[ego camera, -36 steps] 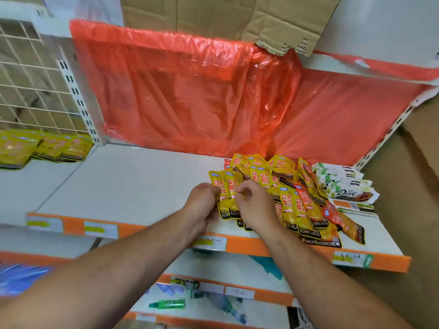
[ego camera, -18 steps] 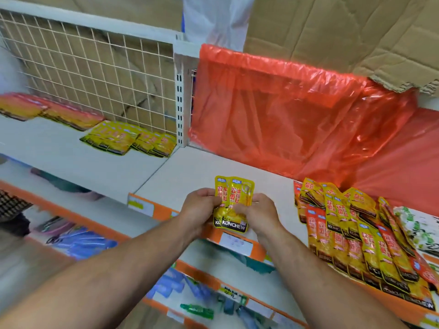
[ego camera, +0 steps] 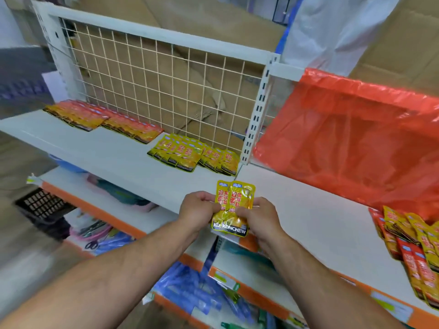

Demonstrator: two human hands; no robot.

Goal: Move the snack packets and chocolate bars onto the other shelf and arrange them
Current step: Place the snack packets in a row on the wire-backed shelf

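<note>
Yellow foil snack packets (ego camera: 231,207), 2 overlapping, pinched between left hand (ego camera: 197,210) and right hand (ego camera: 261,217) above white shelf edge (ego camera: 152,184).

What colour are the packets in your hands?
The packets are yellow, red print, black KONCHEW band; head view.

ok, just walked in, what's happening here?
A person grips a few yellow snack packets with both the left hand and right hand, in front of the shelves. The left shelf holds neat rows of orange and yellow packets by the wire grid; a loose pile lies on the right shelf.
</note>
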